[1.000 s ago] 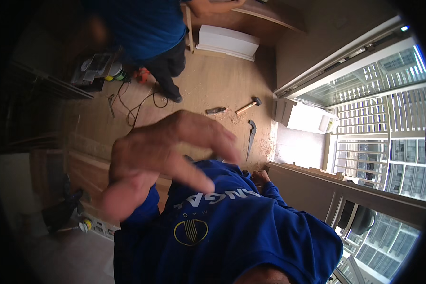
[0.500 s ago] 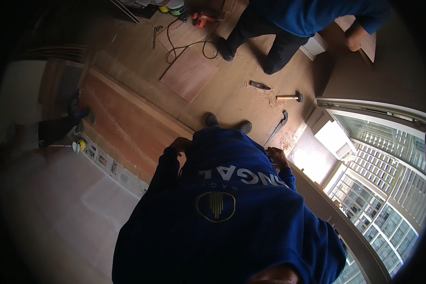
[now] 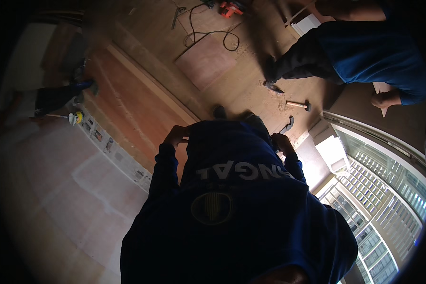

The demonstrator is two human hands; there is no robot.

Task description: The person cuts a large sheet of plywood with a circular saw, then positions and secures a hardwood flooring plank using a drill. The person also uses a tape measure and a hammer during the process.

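I look down my own blue shirt (image 3: 236,208) to my dark shoes (image 3: 232,113) on a wooden floor. My left hand (image 3: 176,135) rests at my left hip with its fingers curled against the shirt's hem. At the other hip, my right hand (image 3: 283,143) also has its fingers bent. Whether either hand grips the cloth is too dark to tell. A hammer (image 3: 298,104) and a curved pry bar (image 3: 287,125) lie on the floor just beyond my right hand.
Another person in a blue shirt (image 3: 378,52) bends over at the upper right. A red power tool (image 3: 229,7) and black cable (image 3: 213,35) lie far ahead near a plywood sheet (image 3: 203,61). Long wooden panels (image 3: 137,109) run at left. A grilled window (image 3: 378,199) is at right.
A second ago one hand was spread close before the camera. Both hands have since dropped to my hips, and the view has swung so the other person sits at the upper right.
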